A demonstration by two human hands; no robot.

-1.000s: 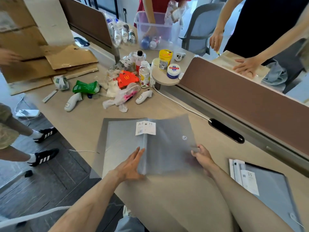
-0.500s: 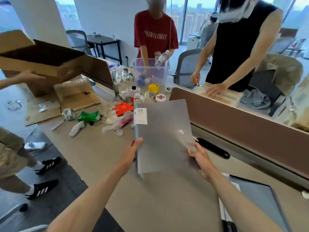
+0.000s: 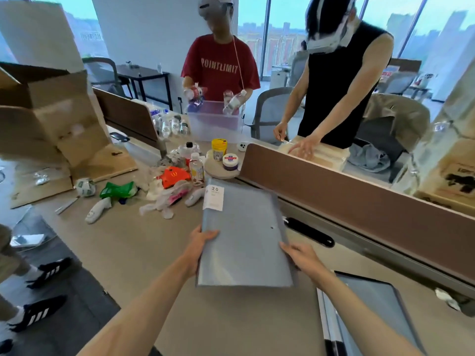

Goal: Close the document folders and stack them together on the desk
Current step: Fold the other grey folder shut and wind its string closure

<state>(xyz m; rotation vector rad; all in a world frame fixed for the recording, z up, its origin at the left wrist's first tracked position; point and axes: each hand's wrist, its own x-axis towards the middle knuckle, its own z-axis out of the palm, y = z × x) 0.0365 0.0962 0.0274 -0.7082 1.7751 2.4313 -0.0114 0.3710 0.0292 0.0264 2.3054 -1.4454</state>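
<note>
A grey translucent document folder [image 3: 244, 235] with a white label marked 20 is closed and held up a little above the desk [image 3: 123, 242]. My left hand [image 3: 201, 240] grips its left edge, thumb on top. My right hand [image 3: 298, 255] grips its right edge near the small snap button. A second grey folder [image 3: 372, 312] lies flat on the desk at the lower right, partly cut off by the frame edge.
A brown divider panel [image 3: 347, 194] runs along the desk's far right side. Bottles, jars, wrappers and white handheld devices clutter the middle back [image 3: 174, 186]. Cardboard boxes [image 3: 51, 129] stand at the left. Two people work behind the divider; another person's legs are at the left.
The folder lay open on the desk a second ago. It has been folded shut and lifted, and is now held lower and flatter than half a second ago.
</note>
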